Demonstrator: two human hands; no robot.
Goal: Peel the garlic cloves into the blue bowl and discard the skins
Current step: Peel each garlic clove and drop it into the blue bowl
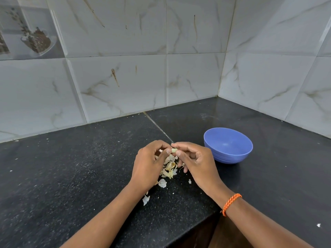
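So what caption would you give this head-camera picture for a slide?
Both hands, left and right, pinch a garlic clove above a pile of skins, beside the blue bowl.

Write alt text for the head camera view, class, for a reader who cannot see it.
Two hands, the left hand and right hand, pinch a small garlic clove between their fingertips above a pile of papery skins on a black speckled counter. A blue bowl stands to the right, and grey marbled tiles line the corner behind.
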